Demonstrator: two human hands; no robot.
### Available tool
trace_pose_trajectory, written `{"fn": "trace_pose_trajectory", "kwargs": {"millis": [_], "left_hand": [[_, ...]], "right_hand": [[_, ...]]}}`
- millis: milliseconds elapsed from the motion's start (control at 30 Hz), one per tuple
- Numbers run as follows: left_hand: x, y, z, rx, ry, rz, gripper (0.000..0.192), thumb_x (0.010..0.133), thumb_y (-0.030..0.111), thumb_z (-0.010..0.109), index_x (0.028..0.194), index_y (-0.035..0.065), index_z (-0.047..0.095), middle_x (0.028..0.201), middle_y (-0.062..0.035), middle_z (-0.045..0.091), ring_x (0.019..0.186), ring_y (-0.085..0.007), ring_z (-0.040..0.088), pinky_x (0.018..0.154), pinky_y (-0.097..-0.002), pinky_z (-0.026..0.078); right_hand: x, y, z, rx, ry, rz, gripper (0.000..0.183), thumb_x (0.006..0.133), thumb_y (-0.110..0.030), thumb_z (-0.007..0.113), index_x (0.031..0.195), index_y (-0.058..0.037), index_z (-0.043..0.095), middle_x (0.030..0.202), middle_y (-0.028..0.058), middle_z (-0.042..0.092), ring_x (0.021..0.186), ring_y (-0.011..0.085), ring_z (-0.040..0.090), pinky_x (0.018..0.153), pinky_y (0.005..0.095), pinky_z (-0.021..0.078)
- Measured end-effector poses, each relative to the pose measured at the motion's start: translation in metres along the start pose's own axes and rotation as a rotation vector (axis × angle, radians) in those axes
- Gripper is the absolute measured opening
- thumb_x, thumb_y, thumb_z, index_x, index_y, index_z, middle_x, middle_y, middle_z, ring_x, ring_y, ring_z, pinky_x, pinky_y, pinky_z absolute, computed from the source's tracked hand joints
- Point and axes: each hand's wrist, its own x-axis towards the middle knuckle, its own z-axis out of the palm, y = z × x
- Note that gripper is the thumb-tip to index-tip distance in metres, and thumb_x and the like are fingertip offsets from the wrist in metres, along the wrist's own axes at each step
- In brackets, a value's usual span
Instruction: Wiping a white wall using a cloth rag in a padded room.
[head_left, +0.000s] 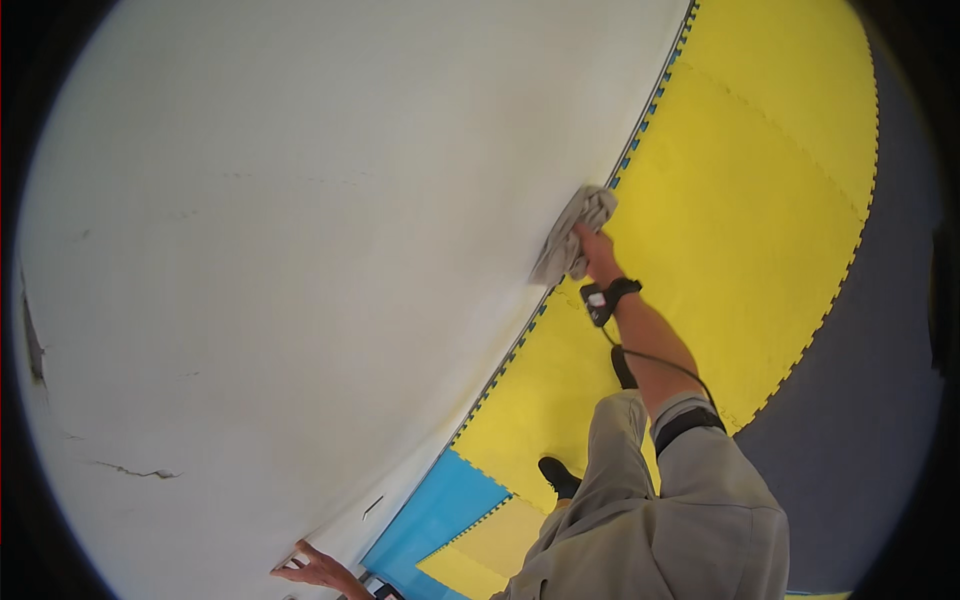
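Note:
In my right hand (596, 251) is a crumpled grey cloth (564, 238), pressed against the lower border of a large white surface (300, 247). The cloth and hand look slightly blurred. Down at the bottom of the view, my left hand (322, 568) touches the white surface near a crease, its thumb and fingers curved around a small pale edge. Whether it grips that edge I cannot tell. A black device on a strap (600, 301) sits at my right wrist, with a black cable (667, 361) running up the forearm.
Yellow interlocking foam mats (742, 195) lie along the white surface, with a blue mat (442, 502) lower down and a dark grey floor area (840, 420) at right. My black shoes (559, 476) stand on the yellow. The white surface has cracks (139, 471) and a dark torn spot (33, 337).

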Motion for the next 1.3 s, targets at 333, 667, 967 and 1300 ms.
{"fn": "trace_pose_trajectory", "kwargs": {"millis": [333,667,967,1300], "left_hand": [[-0.011,0.021,0.014,-0.131,-0.052,-0.072,0.102,0.092,0.043,0.07,0.153,-0.0111,0.008,0.157,-0.0321,0.017,0.144,-0.043,0.026,0.117,-0.0477,0.028],[-0.03,0.041,0.021,-0.212,-0.055,-0.168,0.104,0.085,0.026,0.08,0.155,-0.0051,0.009,0.16,-0.0262,0.011,0.149,-0.0394,0.018,0.12,-0.0477,0.024],[-0.083,0.058,0.0,-0.433,-0.033,-0.246,0.103,0.083,0.023,0.082,0.157,0.0003,0.014,0.161,-0.027,0.012,0.149,-0.0421,0.017,0.119,-0.0494,0.025],[-0.132,0.079,-0.09,-0.636,-0.091,-0.085,0.089,0.081,0.011,0.079,0.154,0.0009,0.027,0.157,-0.0231,0.031,0.146,-0.0395,0.027,0.118,-0.0472,0.027]], "right_hand": [[-0.074,-0.175,0.069,0.126,-0.059,-0.166,0.048,0.086,-0.013,0.072,0.125,0.0061,0.053,0.117,0.0172,0.065,0.101,0.0295,0.068,0.085,0.0417,0.0575],[-0.212,-0.247,0.136,0.059,-0.228,-0.395,0.045,0.089,-0.014,0.07,0.126,0.0048,0.053,0.119,0.0151,0.065,0.104,0.0273,0.067,0.09,0.0388,0.0559],[-0.34,-0.265,0.148,0.048,-0.441,-0.661,0.042,0.087,-0.011,0.073,0.123,0.003,0.058,0.114,0.0117,0.068,0.1,0.0205,0.066,0.085,0.0338,0.0549],[-0.39,-0.267,0.135,-0.16,-0.479,-0.911,0.054,0.081,-0.025,0.079,0.121,0.0057,0.058,0.113,0.0156,0.067,0.105,0.024,0.062,0.092,0.0357,0.0489]]}}
